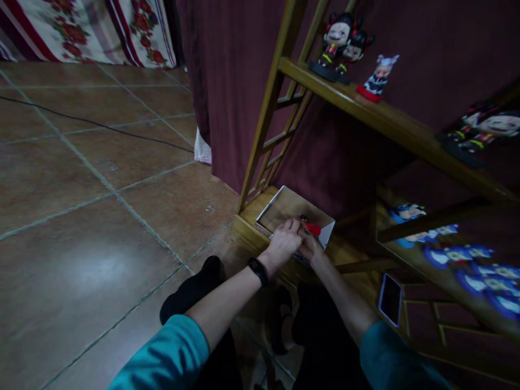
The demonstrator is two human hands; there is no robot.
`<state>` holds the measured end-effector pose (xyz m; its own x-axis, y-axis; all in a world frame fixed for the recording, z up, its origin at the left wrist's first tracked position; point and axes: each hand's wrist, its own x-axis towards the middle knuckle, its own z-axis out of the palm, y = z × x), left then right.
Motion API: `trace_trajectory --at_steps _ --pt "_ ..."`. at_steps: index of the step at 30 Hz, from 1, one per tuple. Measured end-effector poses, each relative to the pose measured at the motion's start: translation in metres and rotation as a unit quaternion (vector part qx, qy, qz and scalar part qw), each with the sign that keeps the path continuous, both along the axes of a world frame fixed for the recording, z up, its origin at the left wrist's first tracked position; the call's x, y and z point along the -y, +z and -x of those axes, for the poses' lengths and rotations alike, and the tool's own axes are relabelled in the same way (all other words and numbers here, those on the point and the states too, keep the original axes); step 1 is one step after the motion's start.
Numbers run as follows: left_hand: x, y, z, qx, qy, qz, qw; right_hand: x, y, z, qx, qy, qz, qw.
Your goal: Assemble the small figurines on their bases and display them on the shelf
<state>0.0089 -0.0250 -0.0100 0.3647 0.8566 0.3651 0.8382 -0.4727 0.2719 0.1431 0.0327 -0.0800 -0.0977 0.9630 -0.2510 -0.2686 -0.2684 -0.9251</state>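
Note:
An open cardboard box (280, 205) with a brown inside and white edges sits on the low wooden ledge. Both hands meet over its near side. My left hand (286, 238), with a black band on the wrist, is closed, its fingers bunched against the other hand. Alongside it, my right hand (311, 248) is closed too, fingers curled inward. A small red object (312, 228) with a dark part shows just behind the fingers, inside the box outline. Whether either hand grips it is hidden by the fingers.
A wooden shelf unit (345, 89) rises ahead, bearing paired figurines (339, 46) and a small red-based figurine (379, 78). Blue-and-white figures (459, 254) stand on a lower shelf at right. A phone (390, 299) lies below them. A dark cable (101, 125) crosses the tiled floor.

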Motion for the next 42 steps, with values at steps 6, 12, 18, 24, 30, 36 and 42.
trace_trajectory --at_steps 6,12,18,24,30,36,42 --pt "-0.035 -0.016 0.025 0.376 0.1 0.194 0.9 0.007 0.02 0.023 -0.088 0.047 0.035 0.994" --pt "-0.051 -0.022 0.034 0.685 0.127 0.381 0.608 0.01 0.042 0.032 -0.049 0.065 0.015 0.997" --pt "-0.051 -0.019 0.033 0.716 0.136 0.422 0.539 0.004 0.045 0.028 -0.024 0.039 0.007 0.999" --pt "-0.054 -0.022 0.027 0.716 0.14 0.416 0.543 0.003 0.048 0.026 -0.016 0.026 0.003 1.0" --pt "-0.056 -0.022 0.028 0.716 0.149 0.431 0.528 0.005 0.05 0.028 -0.018 0.008 -0.009 1.0" --pt "-0.059 -0.019 0.028 0.728 0.159 0.42 0.518 0.0 0.051 0.031 -0.026 0.002 -0.006 1.0" --pt "-0.061 -0.023 0.024 0.724 0.154 0.391 0.547 -0.002 0.053 0.032 0.007 -0.016 0.006 1.0"
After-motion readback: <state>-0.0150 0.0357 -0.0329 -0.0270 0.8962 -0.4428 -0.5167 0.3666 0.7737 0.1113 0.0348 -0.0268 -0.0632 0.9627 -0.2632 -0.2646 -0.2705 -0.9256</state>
